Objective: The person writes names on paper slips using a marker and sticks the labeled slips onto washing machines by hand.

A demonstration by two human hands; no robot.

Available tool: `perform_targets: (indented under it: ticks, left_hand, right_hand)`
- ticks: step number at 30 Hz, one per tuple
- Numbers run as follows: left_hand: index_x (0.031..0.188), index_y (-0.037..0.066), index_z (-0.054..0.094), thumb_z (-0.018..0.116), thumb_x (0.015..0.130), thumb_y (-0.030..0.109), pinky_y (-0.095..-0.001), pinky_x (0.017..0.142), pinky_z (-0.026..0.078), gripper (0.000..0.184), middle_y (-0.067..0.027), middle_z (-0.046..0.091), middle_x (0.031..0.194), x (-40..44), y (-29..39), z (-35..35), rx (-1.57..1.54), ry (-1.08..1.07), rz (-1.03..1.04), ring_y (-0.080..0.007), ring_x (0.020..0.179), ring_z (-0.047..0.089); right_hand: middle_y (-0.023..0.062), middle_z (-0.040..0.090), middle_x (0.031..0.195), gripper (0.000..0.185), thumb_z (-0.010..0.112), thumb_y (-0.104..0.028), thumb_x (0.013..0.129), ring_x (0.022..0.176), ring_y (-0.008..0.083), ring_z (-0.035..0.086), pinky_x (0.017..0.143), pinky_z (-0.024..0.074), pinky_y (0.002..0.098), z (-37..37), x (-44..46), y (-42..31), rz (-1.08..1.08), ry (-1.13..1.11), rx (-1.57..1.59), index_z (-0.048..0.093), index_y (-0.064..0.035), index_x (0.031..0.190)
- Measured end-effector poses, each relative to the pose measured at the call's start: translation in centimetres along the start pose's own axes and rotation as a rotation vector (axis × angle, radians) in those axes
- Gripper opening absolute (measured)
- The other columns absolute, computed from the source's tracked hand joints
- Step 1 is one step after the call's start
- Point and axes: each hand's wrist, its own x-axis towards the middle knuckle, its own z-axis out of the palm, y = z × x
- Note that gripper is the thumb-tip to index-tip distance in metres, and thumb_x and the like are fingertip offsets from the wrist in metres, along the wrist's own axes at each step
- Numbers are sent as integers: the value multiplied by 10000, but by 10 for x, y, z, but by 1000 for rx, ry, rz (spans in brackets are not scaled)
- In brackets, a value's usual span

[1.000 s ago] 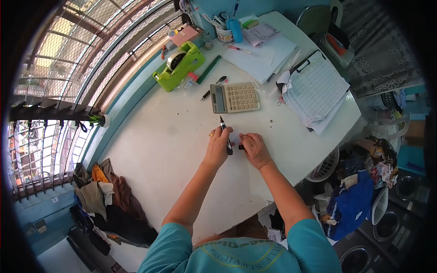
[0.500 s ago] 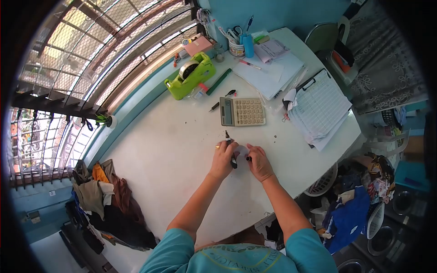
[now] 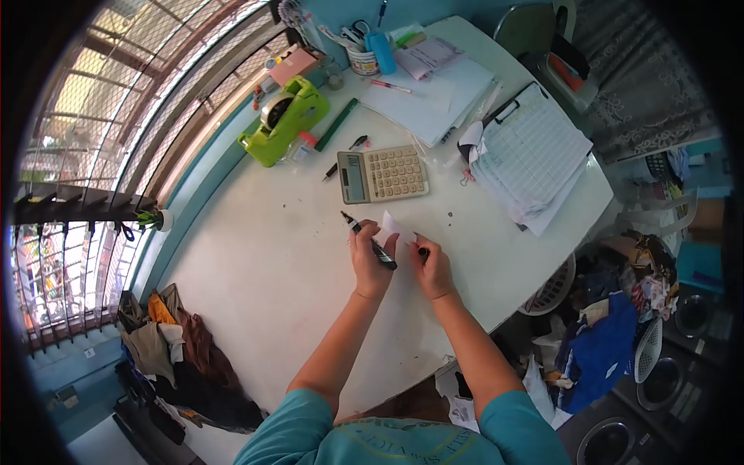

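My left hand (image 3: 370,262) is closed on a black marker (image 3: 375,246), its dark tip pointing up and to the left. Between my two hands is a small piece of white paper (image 3: 396,232), its upper part raised off the table. My right hand (image 3: 432,270) pinches the right side of this paper and also has a small black cap (image 3: 423,252) in its fingers. Just beyond the hands lies a beige calculator (image 3: 384,173), with a black pen (image 3: 330,171) at its left.
A green tape dispenser (image 3: 284,124) stands near the window. Behind are a pen cup (image 3: 362,61) and stacked papers (image 3: 426,97). A clipboard (image 3: 527,151) lies at the right. Clothes hang over the table's left edge (image 3: 203,341); more clothes (image 3: 601,349) are piled at the right.
The marker has tilted further to the left in my left hand. The white paper has come up between my hands and shows more. The camera view has shifted.
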Motion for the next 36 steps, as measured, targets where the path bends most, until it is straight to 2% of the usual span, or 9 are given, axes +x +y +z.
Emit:
perform_targets:
  ticks: [1,3,4,5,7,15,23,26,36]
  left_hand:
    - [980,39,484,720,729,-44,-268,657,476,354,-110,577,987,-2,1,4,-92,-63,-68,-170,739,563]
    - [968,31,491,702,753,-50,-263,694,502,312,-107,605,959,0,5,6,-139,-276,-32,-176,790,620]
    - [960,24,497,702,762,-46,-269,758,510,293,-99,629,931,1,8,10,-181,-299,-59,-181,886,637]
    - [960,24,497,702,762,-46,-269,758,510,293,-99,629,931,3,12,12,-182,-306,-56,-181,886,637]
    - [954,23,501,710,767,-33,-274,758,512,286,-82,636,926,7,17,13,-450,-328,-296,-157,871,630]
    - [951,13,541,743,743,-15,-266,740,511,292,-79,644,914,22,0,12,-441,-456,-216,-141,843,625]
    - [958,11,537,716,750,-57,-272,763,521,283,-84,647,927,21,-14,19,-572,-470,-309,-147,860,630]
    - [965,12,534,697,757,-78,-276,772,528,279,-87,648,932,20,-15,19,-561,-471,-317,-148,868,631]
    - [975,15,531,666,794,-70,-279,763,531,240,-90,641,946,17,-22,22,-517,-466,-295,-147,859,633]
  right_hand:
    - [168,608,1110,325,553,91,789,837,351,626,702,531,382,0,1,1,-6,21,12,372,-24,1034]
    - [179,598,1154,304,551,69,809,828,375,626,690,529,392,1,2,2,-8,49,22,362,-22,1029]
    - [186,585,1180,298,554,53,816,822,389,625,669,528,403,1,2,1,12,57,32,353,-25,1022]
    - [194,572,1206,295,557,37,823,817,402,623,648,526,414,1,1,2,31,65,42,344,-28,1015]
    - [191,579,1196,291,560,25,827,802,406,623,633,526,417,1,1,5,36,65,47,340,-29,1009]
    - [187,599,1160,308,581,10,824,787,401,626,616,523,421,2,4,1,59,110,34,335,-30,1004]
    - [199,635,1000,416,669,-51,796,795,391,639,629,530,412,3,6,1,120,189,21,393,-19,1105]
    - [167,634,949,387,661,-45,823,758,319,659,616,521,362,2,6,2,90,174,-12,354,-17,1057]
    - [168,629,891,323,635,-42,848,742,332,654,626,516,360,3,7,2,107,182,13,377,-22,1042]
